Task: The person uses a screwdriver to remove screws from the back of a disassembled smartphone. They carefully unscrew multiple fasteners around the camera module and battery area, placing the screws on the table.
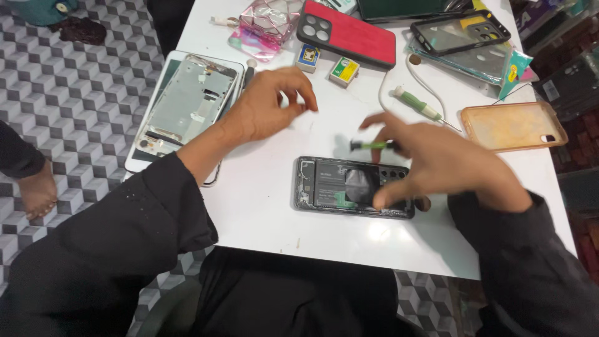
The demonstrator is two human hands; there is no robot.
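An opened black phone (324,186) lies back-off on the white table (268,206), its battery and a round dark part showing. My right hand (437,163) hovers over its right end, thumb touching the phone, fingers shut on a small green-handled screwdriver (372,145). My left hand (269,107) floats above the table to the upper left, fingers curled with thumb and forefinger pinched close; whether it holds a tiny part I cannot tell.
A dismantled phone frame (187,103) lies at the table's left edge. At the back sit a red phone case (352,34), two small boxes (343,70), a dark clear case (458,31), an orange case (513,126) and a green-handled tool (417,105). Another person's bare foot (36,190) rests on the patterned floor.
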